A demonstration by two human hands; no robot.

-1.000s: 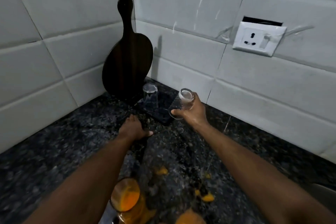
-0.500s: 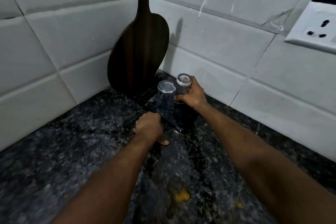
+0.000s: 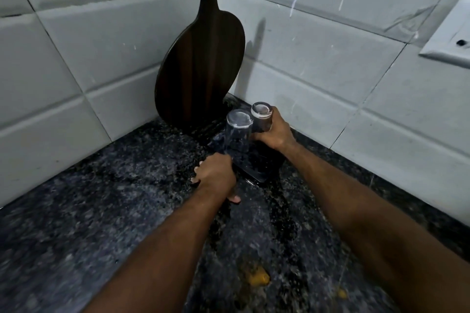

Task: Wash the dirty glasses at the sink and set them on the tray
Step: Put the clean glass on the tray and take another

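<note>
Gripping an upturned glass (image 3: 262,119) on the tray (image 3: 254,173), right hand (image 3: 273,134); left hand (image 3: 216,175) grip unclear.

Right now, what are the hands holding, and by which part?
The right hand grips the inverted glass around its side. The left hand holds the near edge of the dark tray.

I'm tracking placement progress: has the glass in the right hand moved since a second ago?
Yes. The glass in the right hand went from tilted in the air to upside down on the tray, beside the other glass, nearer the cutting board.
</note>
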